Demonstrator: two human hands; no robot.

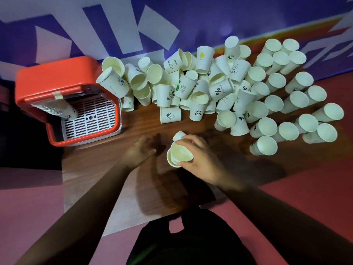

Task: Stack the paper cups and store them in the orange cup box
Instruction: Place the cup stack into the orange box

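Right hand grips nested cups (mouths toward the person, bases away); left hand hangs open

Both bare forearms reach in over the table's near edge. Right hand has thumb and fingers curled round a couple of nested paper cups. Left hand sits just beside it (pretty blurry), fingers loose, holding nothing.
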